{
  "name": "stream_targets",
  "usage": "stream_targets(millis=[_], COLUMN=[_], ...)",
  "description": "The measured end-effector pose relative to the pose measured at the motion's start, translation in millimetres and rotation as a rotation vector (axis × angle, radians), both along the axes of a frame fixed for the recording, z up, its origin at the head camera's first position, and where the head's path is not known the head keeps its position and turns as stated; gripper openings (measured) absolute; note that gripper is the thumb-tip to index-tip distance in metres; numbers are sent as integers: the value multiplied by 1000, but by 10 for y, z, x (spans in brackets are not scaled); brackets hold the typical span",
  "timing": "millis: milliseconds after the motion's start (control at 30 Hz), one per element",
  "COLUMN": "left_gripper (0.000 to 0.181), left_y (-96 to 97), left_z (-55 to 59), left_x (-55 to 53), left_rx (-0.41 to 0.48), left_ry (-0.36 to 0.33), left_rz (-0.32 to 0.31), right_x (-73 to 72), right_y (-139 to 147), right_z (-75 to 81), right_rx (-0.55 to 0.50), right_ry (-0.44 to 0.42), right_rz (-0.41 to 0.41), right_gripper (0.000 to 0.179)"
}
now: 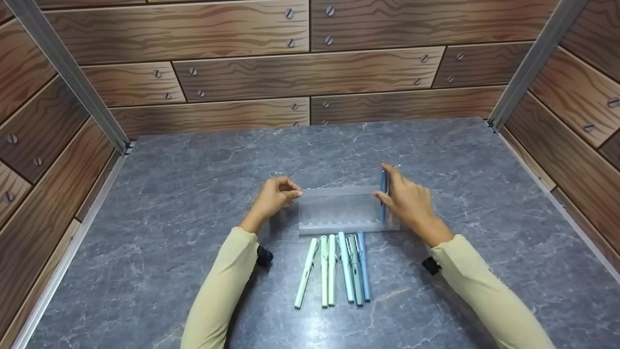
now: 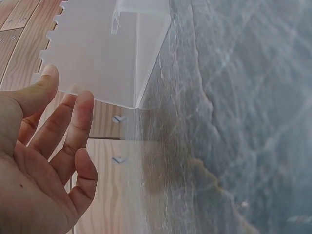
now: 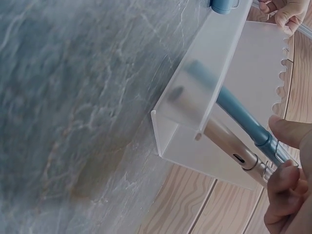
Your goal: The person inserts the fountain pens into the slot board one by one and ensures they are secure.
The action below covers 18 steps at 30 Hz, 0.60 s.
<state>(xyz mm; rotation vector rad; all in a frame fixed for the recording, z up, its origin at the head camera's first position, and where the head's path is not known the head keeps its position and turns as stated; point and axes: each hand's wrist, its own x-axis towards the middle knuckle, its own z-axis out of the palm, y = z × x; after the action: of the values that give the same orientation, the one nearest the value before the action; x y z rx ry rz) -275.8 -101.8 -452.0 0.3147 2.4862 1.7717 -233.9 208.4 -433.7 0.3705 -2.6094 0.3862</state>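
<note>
A translucent pen rack (image 1: 339,211) with a notched edge stands on the table. At its left end my left hand (image 1: 277,196) pinches the edge of the back panel (image 2: 92,53) between thumb and finger. My right hand (image 1: 410,198) is at the other end, its thumb and curled fingertips around the cap end of a blue pen (image 3: 241,114). Close beside that pen a champagne-coloured pen (image 3: 229,141) leans in the rack, its cap against the fingers. Both pens' lower ends show dimly through the front lip (image 3: 195,92).
In front of the rack several capped pens lie side by side, from a light green pen (image 1: 306,274) on the left to a blue pen (image 1: 364,266) on the right. Wood-patterned walls (image 1: 310,68) enclose the grey marbled table (image 1: 160,208) at the back and sides.
</note>
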Motion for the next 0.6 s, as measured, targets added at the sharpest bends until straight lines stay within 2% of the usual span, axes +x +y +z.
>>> stream_targets(millis=[167,233,433,600], left_gripper=[7,7,7,6], left_y=[1,-4,-2,-1], left_z=[-5,-55,-57,-50], left_x=[1,-31,-30,-23], left_rx=[0,3,3,9], left_ry=[-6,-7,-16,-18], left_rz=[2,2,6,9], right_x=[-12,-13,-21,-18], right_y=[-14,-20,-27,-33], right_z=[7,9,12,4], right_rx=[20,27,37,44], right_ry=[-1,-3,-35,-24], right_rz=[-7,-8,-15,-12], right_gripper=[70,70,72,74])
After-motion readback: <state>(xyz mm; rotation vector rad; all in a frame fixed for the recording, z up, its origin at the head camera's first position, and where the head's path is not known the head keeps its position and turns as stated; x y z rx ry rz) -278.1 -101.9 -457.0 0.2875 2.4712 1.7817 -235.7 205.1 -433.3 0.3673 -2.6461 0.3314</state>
